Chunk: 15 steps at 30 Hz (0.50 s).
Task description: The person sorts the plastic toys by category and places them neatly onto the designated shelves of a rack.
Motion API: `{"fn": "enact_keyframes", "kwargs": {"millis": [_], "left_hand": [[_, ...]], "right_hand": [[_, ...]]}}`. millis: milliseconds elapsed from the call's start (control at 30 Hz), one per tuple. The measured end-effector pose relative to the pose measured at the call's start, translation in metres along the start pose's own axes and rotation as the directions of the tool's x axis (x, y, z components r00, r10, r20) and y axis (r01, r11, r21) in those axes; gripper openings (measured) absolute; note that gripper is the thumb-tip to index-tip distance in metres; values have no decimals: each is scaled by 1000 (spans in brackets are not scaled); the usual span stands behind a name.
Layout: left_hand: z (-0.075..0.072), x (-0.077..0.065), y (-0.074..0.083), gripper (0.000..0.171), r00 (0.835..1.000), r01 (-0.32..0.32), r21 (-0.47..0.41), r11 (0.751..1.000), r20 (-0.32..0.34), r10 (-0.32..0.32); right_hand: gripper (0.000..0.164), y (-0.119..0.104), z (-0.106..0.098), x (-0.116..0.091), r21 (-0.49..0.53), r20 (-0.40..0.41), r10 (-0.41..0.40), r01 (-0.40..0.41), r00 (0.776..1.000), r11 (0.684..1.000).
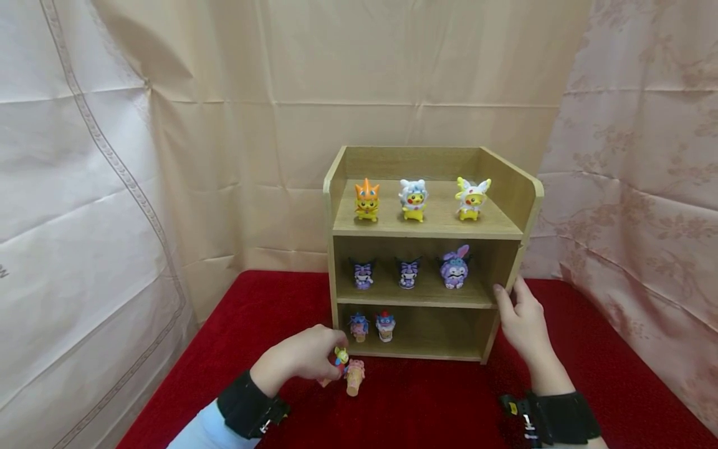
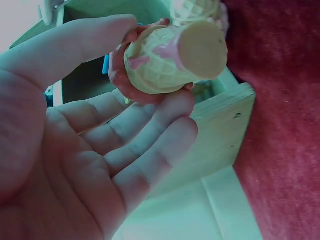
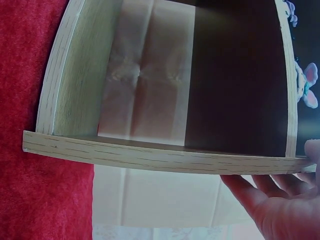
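Note:
My left hand pinches an ice-cream-cone figurine between thumb and fingertips at the shelf's lower left front. Its waffle base with pink drips faces the left wrist camera; in the head view its yellow and blue top shows by my fingers. Right beside it, a second cone figurine lies on the red cloth. My right hand grips the right side panel of the wooden shelf, thumb at the front edge and fingers round the outside. Two cone figurines stand upright at the bottom tier's left.
The top tier bears three yellow figurines: one orange-hooded, two white-hooded. Purple figurines and a larger purple rabbit-eared one stand on the middle tier. Red cloth covers the table; curtains hang behind.

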<state>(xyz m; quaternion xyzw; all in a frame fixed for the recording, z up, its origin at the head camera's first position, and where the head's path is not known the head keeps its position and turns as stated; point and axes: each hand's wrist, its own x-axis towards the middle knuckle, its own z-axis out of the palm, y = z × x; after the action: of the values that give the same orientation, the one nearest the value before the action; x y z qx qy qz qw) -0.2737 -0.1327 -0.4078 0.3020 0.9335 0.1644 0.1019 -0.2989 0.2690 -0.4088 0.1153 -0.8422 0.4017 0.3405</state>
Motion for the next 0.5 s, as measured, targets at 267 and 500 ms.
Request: {"fn": "enact_keyframes", "kwargs": {"millis": [267, 500], "left_hand": [[-7, -2, 9, 43, 995, -77, 15, 997, -68, 78], [-11, -3, 12, 46, 987, -128, -19, 992, -105, 125]], "right_hand": [[37, 0, 0, 0, -6, -6, -7, 7, 1000, 1000], [38, -1, 0, 0, -4, -1, -7, 7, 1000, 1000]]}}
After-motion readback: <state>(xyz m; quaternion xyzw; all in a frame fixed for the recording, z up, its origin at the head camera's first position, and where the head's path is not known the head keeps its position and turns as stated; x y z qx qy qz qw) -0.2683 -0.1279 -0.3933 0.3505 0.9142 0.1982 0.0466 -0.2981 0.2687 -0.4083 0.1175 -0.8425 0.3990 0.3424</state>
